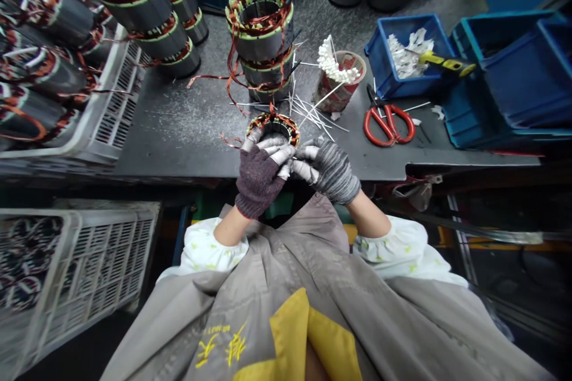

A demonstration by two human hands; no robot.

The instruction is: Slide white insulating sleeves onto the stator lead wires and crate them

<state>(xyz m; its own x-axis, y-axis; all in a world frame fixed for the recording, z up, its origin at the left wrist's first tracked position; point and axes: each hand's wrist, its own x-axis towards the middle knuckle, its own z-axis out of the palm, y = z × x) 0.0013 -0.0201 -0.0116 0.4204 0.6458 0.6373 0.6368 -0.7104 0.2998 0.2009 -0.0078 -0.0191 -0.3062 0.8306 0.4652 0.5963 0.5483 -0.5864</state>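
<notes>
The wound ring (273,116) shows shiny copper-coloured wire (290,124). Beyond it, the stacked cores (263,47) have dull grey sides that look like metal. The left glove (257,181) and the right glove (337,172) are rough knitted cloth; matt white wrapping (306,171) covers the fingers (281,156). The dark bench (152,152) looks matt. On the right, the red scissors handles (392,131) are glossy; the small blue bin (402,87) is smooth plastic. The near smock (290,274) is creased, matt cloth.

1 copper-wound stator (272,124), bore upward, near the front table edge (187,165)
</notes>
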